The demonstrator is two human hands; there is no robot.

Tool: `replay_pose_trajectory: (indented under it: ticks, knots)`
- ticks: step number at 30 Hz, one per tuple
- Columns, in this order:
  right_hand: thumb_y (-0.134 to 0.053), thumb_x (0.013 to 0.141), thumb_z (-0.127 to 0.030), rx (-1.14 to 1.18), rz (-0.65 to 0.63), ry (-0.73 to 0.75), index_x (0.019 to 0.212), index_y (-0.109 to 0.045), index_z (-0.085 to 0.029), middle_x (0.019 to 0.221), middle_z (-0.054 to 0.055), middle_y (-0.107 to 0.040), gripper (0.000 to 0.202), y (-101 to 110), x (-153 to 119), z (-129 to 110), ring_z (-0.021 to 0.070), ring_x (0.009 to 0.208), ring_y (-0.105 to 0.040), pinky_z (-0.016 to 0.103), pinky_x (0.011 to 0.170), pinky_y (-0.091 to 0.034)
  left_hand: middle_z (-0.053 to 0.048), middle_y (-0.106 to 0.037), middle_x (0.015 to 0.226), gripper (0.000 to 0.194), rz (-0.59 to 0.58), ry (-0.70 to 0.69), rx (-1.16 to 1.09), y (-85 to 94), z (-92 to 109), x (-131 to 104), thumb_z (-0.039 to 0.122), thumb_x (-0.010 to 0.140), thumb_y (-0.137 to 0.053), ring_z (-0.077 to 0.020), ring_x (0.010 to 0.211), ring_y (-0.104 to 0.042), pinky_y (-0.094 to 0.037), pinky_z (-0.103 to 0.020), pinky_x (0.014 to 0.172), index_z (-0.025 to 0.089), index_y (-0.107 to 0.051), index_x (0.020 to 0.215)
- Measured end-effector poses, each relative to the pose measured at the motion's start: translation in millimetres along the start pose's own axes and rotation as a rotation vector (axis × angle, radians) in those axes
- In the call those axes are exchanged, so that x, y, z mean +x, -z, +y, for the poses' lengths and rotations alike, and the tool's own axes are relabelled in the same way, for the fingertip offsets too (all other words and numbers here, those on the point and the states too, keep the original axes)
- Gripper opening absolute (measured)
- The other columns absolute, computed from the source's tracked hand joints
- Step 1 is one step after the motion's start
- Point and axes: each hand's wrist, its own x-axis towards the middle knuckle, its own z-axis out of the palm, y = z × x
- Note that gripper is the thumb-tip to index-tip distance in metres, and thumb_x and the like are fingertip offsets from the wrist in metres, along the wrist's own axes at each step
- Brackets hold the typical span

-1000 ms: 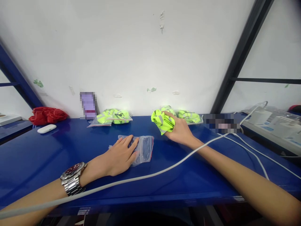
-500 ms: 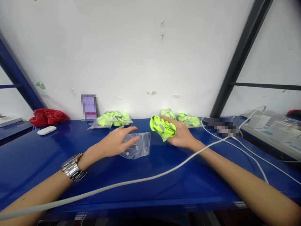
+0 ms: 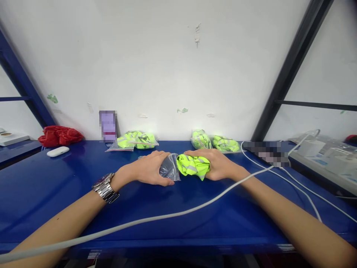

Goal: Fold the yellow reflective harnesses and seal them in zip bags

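Note:
My left hand (image 3: 150, 169) has its fingers and thumb around a clear plastic zip bag (image 3: 170, 169), whose right end bulges out past them. My right hand (image 3: 219, 163) is closed on a bundled neon-yellow reflective vest (image 3: 192, 165) with grey strips. The bundle lies right at the bag's red-edged mouth; whether any of it is inside I cannot tell. Fingers of the right hand are partly hidden behind the cloth.
Bagged yellow bundles (image 3: 136, 140) lie by the wall, more bagged bundles (image 3: 225, 143) at right. On the left are a red plastic bundle (image 3: 60, 136), a white earphone case (image 3: 58, 151) and a propped phone (image 3: 108, 126). A white cable (image 3: 178, 213) crosses in front.
The left hand has moved right and taken hold of the bag. The right hand has lowered the yellow bundle to the bag's mouth.

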Motion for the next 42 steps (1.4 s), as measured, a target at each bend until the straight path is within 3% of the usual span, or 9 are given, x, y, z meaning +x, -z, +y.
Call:
replay_pose_trajectory:
  ticks: [2, 7, 11, 14, 19, 22, 25, 37, 42]
  knots:
    - [-0.06, 0.068, -0.017, -0.005, -0.02, 0.009, 0.136, -0.049, -0.027, 0.121, 0.005, -0.066, 0.07, 0.4, 0.5, -2.0, 0.0259, 0.099, -0.064, 0.037, 0.08, -0.049, -0.015, -0.053, 0.133, 0.093, 0.02, 0.02, 0.019, -0.1, -0.1, -3.8, 0.073, 0.069, -0.057, -0.0334, 0.117, -0.054, -0.044, -0.041, 0.091, 0.02, -0.035, 0.142]
    - [-0.06, 0.066, -0.015, -0.046, -0.086, 0.034, 0.138, -0.047, -0.028, 0.115, 0.006, -0.066, 0.074, -0.2, 2.1, -8.4, 0.0238, 0.093, -0.063, 0.034, 0.076, -0.047, -0.02, -0.033, 0.149, 0.119, -0.074, 0.031, 0.076, -7.6, 3.0, -5.1, 0.081, 0.06, -0.058, -0.0396, 0.132, -0.037, -0.039, -0.045, 0.097, 0.014, -0.016, 0.149]
    - [-0.058, 0.064, -0.015, -0.107, -0.117, 0.055, 0.139, -0.045, -0.028, 0.112, 0.006, -0.066, 0.077, -1.1, 3.2, -10.2, 0.0218, 0.089, -0.062, 0.031, 0.07, -0.044, -0.016, -0.052, 0.129, 0.088, 0.018, 0.001, 0.046, -10.4, 9.5, -1.6, 0.065, 0.067, -0.062, -0.0334, 0.117, -0.051, -0.044, -0.04, 0.09, 0.016, -0.038, 0.137]
    - [-0.057, 0.063, -0.015, -0.206, -0.109, 0.054, 0.139, -0.045, -0.029, 0.114, 0.007, -0.064, 0.078, -1.5, 3.1, -9.4, 0.0226, 0.089, -0.061, 0.029, 0.067, -0.041, -0.012, -0.056, 0.119, 0.075, 0.079, -0.022, 0.01, -7.5, 12.6, -1.8, 0.056, 0.068, -0.064, -0.0297, 0.107, -0.056, -0.047, -0.038, 0.085, 0.018, -0.042, 0.13]
    - [-0.056, 0.061, -0.015, -0.384, -0.088, 0.058, 0.139, -0.043, -0.03, 0.117, 0.009, -0.061, 0.08, -1.1, 3.9, -13.6, 0.024, 0.088, -0.058, 0.026, 0.058, -0.032, -0.012, -0.056, 0.119, 0.081, 0.101, -0.066, 0.007, -7.6, 17.3, -3.9, 0.061, 0.069, -0.063, -0.0296, 0.106, -0.057, -0.045, -0.041, 0.088, 0.018, -0.04, 0.133]
    - [-0.057, 0.06, -0.015, -0.479, -0.092, 0.058, 0.139, -0.043, -0.031, 0.114, 0.01, -0.062, 0.081, -1.6, 5.8, -20.6, 0.0233, 0.084, -0.056, 0.025, 0.055, -0.026, -0.014, -0.056, 0.122, 0.085, 0.159, -0.125, 0.075, -15.5, 20.1, -2.3, 0.067, 0.07, -0.06, -0.0323, 0.111, -0.055, -0.03, -0.053, 0.106, 0.015, -0.038, 0.133]
    - [-0.059, 0.061, -0.016, -0.541, -0.07, 0.07, 0.137, -0.044, -0.03, 0.111, 0.01, -0.062, 0.079, -3.5, 7.2, -27.2, 0.0233, 0.083, -0.054, 0.025, 0.054, -0.024, -0.015, -0.056, 0.123, 0.086, 0.194, -0.143, 0.101, -25.3, 20.9, 0.4, 0.069, 0.071, -0.058, -0.033, 0.115, -0.054, -0.017, -0.059, 0.112, 0.015, -0.035, 0.134]
    - [-0.058, 0.066, -0.017, -0.675, 0.0, 0.03, 0.129, -0.046, -0.024, 0.102, 0.012, -0.059, 0.065, -17.6, 12.4, -43.0, 0.0199, 0.072, -0.049, 0.028, 0.05, -0.017, -0.017, -0.056, 0.119, 0.078, 0.362, -0.157, 0.126, -39.5, 21.7, 8.9, 0.054, 0.071, -0.064, -0.034, 0.116, -0.053, -0.025, -0.059, 0.112, 0.014, -0.032, 0.13]
    - [-0.057, 0.066, -0.018, -0.668, 0.05, 0.132, 0.127, -0.049, -0.025, 0.102, 0.012, -0.06, 0.062, -22.4, 8.8, -44.4, 0.0197, 0.07, -0.049, 0.028, 0.05, -0.018, -0.019, -0.053, 0.123, 0.078, 0.328, -0.187, 0.135, -40.9, 22.3, 8.5, 0.048, 0.071, -0.065, -0.0347, 0.117, -0.053, -0.032, -0.054, 0.11, 0.012, -0.031, 0.131]
